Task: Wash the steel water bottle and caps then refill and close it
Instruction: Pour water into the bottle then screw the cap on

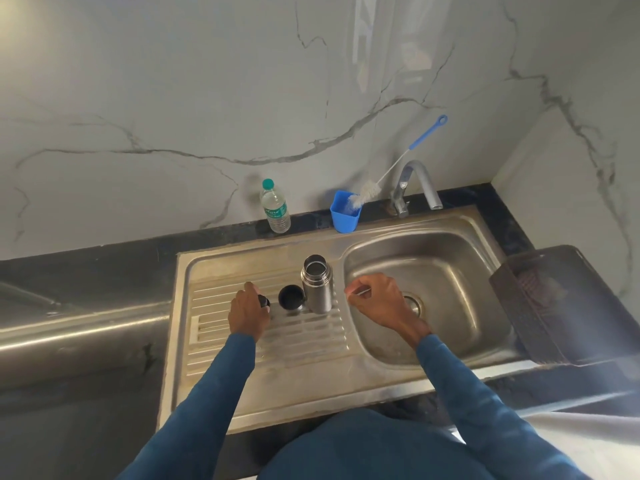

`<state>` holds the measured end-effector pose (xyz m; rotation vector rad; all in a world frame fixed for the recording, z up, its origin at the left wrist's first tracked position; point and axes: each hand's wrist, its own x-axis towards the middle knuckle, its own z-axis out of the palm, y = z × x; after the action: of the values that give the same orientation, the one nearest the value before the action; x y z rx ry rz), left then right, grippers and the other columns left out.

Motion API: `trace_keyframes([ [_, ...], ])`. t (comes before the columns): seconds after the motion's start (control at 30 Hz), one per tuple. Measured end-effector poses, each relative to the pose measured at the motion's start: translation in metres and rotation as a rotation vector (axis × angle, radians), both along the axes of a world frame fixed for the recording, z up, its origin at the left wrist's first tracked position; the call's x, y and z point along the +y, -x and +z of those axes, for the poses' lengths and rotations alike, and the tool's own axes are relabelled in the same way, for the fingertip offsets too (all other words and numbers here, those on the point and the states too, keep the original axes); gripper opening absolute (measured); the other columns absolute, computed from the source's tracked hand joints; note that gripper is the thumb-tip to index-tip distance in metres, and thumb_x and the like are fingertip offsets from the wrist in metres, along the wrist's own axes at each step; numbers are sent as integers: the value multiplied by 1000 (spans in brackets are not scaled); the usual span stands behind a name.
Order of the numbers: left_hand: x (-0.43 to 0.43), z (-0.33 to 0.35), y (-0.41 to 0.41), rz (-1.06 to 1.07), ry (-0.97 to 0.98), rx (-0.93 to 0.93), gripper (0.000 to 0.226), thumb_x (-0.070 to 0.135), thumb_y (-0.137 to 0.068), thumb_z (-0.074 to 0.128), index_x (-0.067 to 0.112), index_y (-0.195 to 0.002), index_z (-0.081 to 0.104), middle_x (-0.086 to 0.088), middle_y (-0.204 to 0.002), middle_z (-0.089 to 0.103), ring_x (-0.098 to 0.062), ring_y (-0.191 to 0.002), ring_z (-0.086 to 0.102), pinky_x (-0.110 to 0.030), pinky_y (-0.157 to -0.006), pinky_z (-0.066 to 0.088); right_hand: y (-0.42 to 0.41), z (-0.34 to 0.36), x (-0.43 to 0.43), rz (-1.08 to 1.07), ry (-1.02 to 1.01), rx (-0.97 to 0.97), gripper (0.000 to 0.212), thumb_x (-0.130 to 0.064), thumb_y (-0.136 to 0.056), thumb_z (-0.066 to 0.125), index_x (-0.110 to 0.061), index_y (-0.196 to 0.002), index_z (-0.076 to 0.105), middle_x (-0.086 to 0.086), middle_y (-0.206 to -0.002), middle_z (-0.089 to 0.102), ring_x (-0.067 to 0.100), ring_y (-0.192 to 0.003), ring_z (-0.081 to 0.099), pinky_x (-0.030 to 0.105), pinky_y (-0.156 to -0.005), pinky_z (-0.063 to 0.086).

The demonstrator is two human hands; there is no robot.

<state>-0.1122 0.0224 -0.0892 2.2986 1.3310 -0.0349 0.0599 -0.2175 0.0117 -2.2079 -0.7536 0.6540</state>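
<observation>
The open steel bottle (316, 284) stands upright on the drainboard (221, 341). A small cap (264, 301) is grasped by the left hand (248, 311); the right hand (379, 299) is loosely curled, its contents indiscernible. The bottle is judged rigid, slippery when wet; mid-body grasp is advised.

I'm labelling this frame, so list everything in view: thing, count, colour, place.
steel bottle: 1, silver, upright and open on the drainboard
cup cap: 1, black, left of the steel bottle
small cap: 1, black, at the left hand's fingertips
plastic bottle: 1, clear with green cap, by the wall
holder: 1, blue, beside the tap
bottle brush: 1, blue and white, in the holder
tap: 1, silver, behind the basin
sink: 1, steel
basket: 1, dark, right
left hand: on the small cap
right hand: over the basin
</observation>
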Motion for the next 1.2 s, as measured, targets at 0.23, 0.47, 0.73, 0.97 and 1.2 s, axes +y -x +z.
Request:
trace_keyframes([
  [0.23,-27,88,8,-67,-62,-592,45,12,-83,88,15,-121,64,-6,-121,66,-23,-105,67,-34,-86,63,-6,52,15,-194,-377,-5,9,-15,-93,78,-15,-101,80,-10,-92,79,1,-83,74,10,-76,55],
  [0.47,-71,174,-42,-241,114,-1016,49,6,-79,92,5,-120,64,-4,-122,69,-20,-114,71,-25,-97,58,-12,102,43,46,-349,264,47,-44,-94,78,-22,-134,68,-7,-117,77,2,-105,73,22,-90,60],
  [0.73,-57,131,-51,-281,209,-760,83,32,-72,99,23,-138,50,11,-136,62,-9,-129,59,-19,-107,46,-29,93,51,188,-235,34,59,-16,-74,94,-19,-126,67,-1,-113,73,10,-95,73,15,-73,58],
  [0.97,-49,105,-55,-333,296,-571,55,23,-72,97,33,-117,66,19,-108,74,3,-102,67,-19,-87,55,-20,71,64,334,-153,-98,56,-6,-67,84,-22,-118,67,-6,-103,74,10,-94,68,16,-79,54],
  [1.2,-53,95,-60,-357,297,-602,47,14,-71,95,27,-111,73,19,-101,76,-5,-101,70,-20,-87,58,-9,60,63,333,-7,-241,56,-10,-68,81,-26,-119,65,-1,-106,71,22,-96,65,41,-87,57],
])
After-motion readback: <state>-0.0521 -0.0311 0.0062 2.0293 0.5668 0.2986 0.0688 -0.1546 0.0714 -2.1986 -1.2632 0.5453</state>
